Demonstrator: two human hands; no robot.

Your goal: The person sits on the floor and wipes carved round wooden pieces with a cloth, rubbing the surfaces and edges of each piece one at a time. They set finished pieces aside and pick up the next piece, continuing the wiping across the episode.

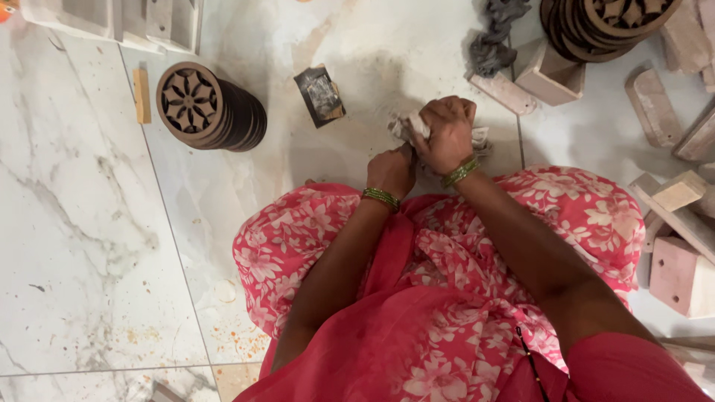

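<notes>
Gripping crumpled pale cloth (408,125), right hand (447,134) fisted

Floor (89,223): polished marble-look tile, glossy, white with grey veining, dusty near centre. Stack of carved discs (212,108): dark brown wood, matt, fretwork face. Second disc stack (607,26): same matt wood. Blocks (551,74): pale raw wood, pinkish tint, unfinished, rough-sawn edges. Rag (495,33): grey cloth, crumpled, matt. Crumpled piece under right hand (447,134) and left hand (391,170): whitish, soft, cloth or paper, unclear. Bangles (381,197): green, shiny. Garment (447,298): pink floral cloth, matt.
</notes>
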